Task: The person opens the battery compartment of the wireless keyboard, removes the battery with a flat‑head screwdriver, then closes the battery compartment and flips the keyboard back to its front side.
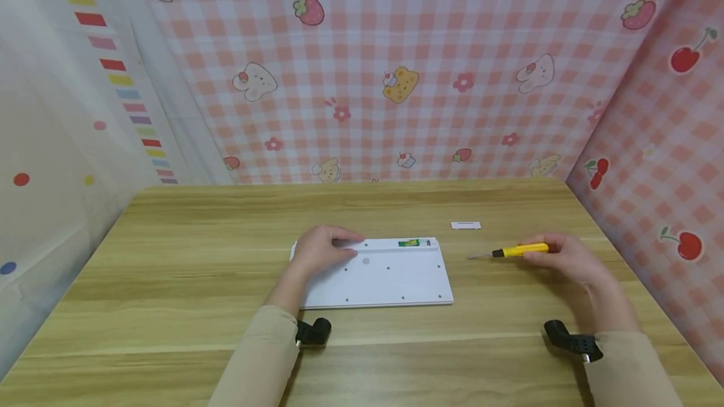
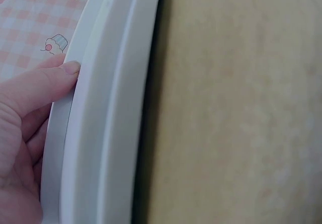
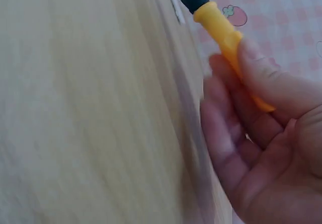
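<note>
A white keyboard (image 1: 396, 281) lies underside up on the table, dotted with small screws. Along its raised back ridge, an uncovered battery slot shows a green battery (image 1: 410, 243). My left hand (image 1: 322, 249) grips the keyboard's back left part, thumb on the ridge and fingers at the far side. To the right, my right hand (image 1: 568, 259) holds a yellow screwdriver (image 1: 523, 249) by its handle, thumb against curled fingers. Its thin metal tip points left toward the keyboard, a short way off its right edge. The right wrist view shows the handle (image 3: 219, 25) with its black collar.
A small white battery cover (image 1: 466, 225) lies behind the keyboard, toward the right. The wooden table (image 1: 396, 357) ends at a pink checked cloth (image 1: 367, 130) at the back, with further cloths at both sides.
</note>
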The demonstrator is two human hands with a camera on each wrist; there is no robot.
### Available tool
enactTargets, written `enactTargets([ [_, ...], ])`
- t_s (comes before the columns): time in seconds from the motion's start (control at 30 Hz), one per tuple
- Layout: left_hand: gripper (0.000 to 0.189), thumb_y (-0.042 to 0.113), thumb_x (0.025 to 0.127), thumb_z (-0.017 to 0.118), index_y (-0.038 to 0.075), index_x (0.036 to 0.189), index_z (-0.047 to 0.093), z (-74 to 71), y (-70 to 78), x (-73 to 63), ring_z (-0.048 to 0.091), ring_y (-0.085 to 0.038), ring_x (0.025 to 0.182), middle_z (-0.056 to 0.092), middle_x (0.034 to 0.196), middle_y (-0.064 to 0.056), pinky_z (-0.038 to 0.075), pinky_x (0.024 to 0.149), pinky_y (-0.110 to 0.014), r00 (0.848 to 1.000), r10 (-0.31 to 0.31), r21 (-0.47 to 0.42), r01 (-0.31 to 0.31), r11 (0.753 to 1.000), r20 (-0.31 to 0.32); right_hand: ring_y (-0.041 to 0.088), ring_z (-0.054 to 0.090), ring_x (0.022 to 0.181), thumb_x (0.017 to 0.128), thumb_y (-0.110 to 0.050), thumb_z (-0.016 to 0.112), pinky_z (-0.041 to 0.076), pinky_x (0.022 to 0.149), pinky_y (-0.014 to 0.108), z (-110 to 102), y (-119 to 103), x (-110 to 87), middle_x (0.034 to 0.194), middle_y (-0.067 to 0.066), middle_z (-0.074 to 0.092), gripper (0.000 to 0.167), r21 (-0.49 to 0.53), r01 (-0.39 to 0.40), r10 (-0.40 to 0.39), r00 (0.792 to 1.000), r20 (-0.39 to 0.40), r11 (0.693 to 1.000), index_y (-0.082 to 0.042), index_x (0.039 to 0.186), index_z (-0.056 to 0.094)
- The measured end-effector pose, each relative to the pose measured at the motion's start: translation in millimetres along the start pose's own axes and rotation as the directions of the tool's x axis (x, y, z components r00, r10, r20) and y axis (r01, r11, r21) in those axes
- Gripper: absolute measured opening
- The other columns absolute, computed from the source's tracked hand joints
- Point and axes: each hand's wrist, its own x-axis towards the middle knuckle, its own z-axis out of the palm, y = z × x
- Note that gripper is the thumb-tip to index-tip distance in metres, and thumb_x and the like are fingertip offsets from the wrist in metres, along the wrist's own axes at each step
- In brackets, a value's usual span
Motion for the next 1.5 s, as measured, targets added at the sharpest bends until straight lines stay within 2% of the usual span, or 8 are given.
enactTargets([
  [0.17, 0.024, 0.023, 0.085, 0.08, 0.03, 0.108, 0.078, 0.1, -0.1, 0.3, 0.062, -0.019, 0.115, 0.071, 0.115, 0.007, 0.043, 0.103, -0.042, 1.0, -0.002, 0.003, 0.002, 1.0, -0.001, 0.012, 0.051, 0.081, 0.091, -0.017, 0.073, 0.045, 0.066, 0.023, 1, 4, 1.0, 0.098, 0.006, 0.064, 0.034, -0.107, -0.009, 0.007, 1.0, -0.015, 0.994, 0.009, 0.113, 0.067],
  [0.4, 0.025, 0.023, 0.085, 0.08, 0.03, 0.109, 0.077, -0.1, 0.3, 0.2, 0.062, -0.019, 0.116, 0.071, 0.116, 0.007, 0.042, 0.104, -0.042, 1.0, 0.0, 0.013, 0.0, 1.0, 0.001, 0.012, 0.052, 0.089, 0.089, -0.022, 0.076, 0.043, 0.072, 0.02, 5, 4, 3.1, 0.108, 0.014, 0.066, 0.034, -0.172, -0.016, 0.012, 1.0, -0.026, 0.985, 0.003, 0.111, 0.071],
  [0.73, 0.025, 0.023, 0.085, 0.08, 0.029, 0.109, 0.078, 0.7, -2.4, 1.7, 0.062, -0.018, 0.114, 0.071, 0.115, 0.007, 0.044, 0.103, -0.041, 1.0, 0.014, 0.014, -0.014, 1.0, -0.001, 0.015, 0.054, 0.095, 0.088, -0.024, 0.077, 0.043, 0.079, 0.019, 8, 6, 4.2, 0.11, 0.015, 0.068, 0.034, -0.218, 0.006, -0.015, 0.999, -0.038, 0.976, 0.001, 0.111, 0.073],
  [0.93, 0.025, 0.022, 0.085, 0.08, 0.029, 0.109, 0.078, 1.3, -3.4, 2.4, 0.062, -0.018, 0.114, 0.071, 0.115, 0.007, 0.044, 0.103, -0.04, 1.0, 0.018, 0.011, -0.018, 1.0, 0.0, 0.004, 0.055, 0.09, 0.089, -0.017, 0.076, 0.044, 0.075, 0.016, 7, 9, 2.5, 0.109, 0.015, 0.069, 0.033, -0.197, 0.057, -0.066, 0.997, -0.04, 0.979, 0.003, 0.113, 0.071],
  [1.17, 0.025, 0.022, 0.085, 0.08, 0.029, 0.109, 0.078, 1.0, -3.4, 2.7, 0.062, -0.018, 0.115, 0.071, 0.115, 0.007, 0.044, 0.103, -0.04, 1.0, 0.017, 0.009, -0.017, 1.0, 0.003, -0.002, 0.055, 0.09, 0.091, -0.018, 0.074, 0.046, 0.075, 0.014, 7, 6, 1.1, 0.113, 0.019, 0.068, 0.036, -0.164, 0.051, -0.061, 0.997, -0.053, 0.985, 0.005, 0.118, 0.069],
  [1.27, 0.025, 0.022, 0.085, 0.08, 0.029, 0.109, 0.078, 1.1, -3.5, 3.0, 0.062, -0.018, 0.115, 0.071, 0.115, 0.008, 0.043, 0.103, -0.04, 1.0, 0.018, 0.012, -0.018, 1.0, 0.005, 0.005, 0.057, 0.096, 0.093, -0.026, 0.071, 0.046, 0.075, 0.014, 9, -4, 0.7, 0.121, 0.02, 0.065, 0.042, -0.198, 0.023, -0.039, 0.996, -0.077, 0.98, 0.002, 0.124, 0.066],
  [1.4, 0.025, 0.022, 0.084, 0.08, 0.029, 0.109, 0.078, 1.3, -3.6, 2.9, 0.062, -0.018, 0.115, 0.071, 0.115, 0.008, 0.043, 0.103, -0.041, 1.0, 0.013, 0.015, -0.013, 1.0, 0.003, 0.027, 0.056, 0.115, 0.095, -0.035, 0.068, 0.044, 0.082, 0.013, 17, -27, 2.9, 0.132, 0.018, 0.061, 0.049, -0.228, 0.008, -0.028, 0.996, -0.084, 0.974, -0.003, 0.132, 0.063],
  [1.5, 0.025, 0.022, 0.084, 0.08, 0.029, 0.108, 0.078, 1.2, -3.5, 2.7, 0.062, -0.018, 0.115, 0.071, 0.115, 0.007, 0.043, 0.103, -0.041, 1.0, 0.009, 0.014, -0.009, 1.0, 0.003, 0.035, 0.051, 0.126, 0.095, -0.033, 0.069, 0.045, 0.094, 0.026, 29, -46, 8.6, 0.134, 0.017, 0.06, 0.049, -0.206, 0.044, -0.059, 0.996, -0.069, 0.978, -0.003, 0.133, 0.062],
])
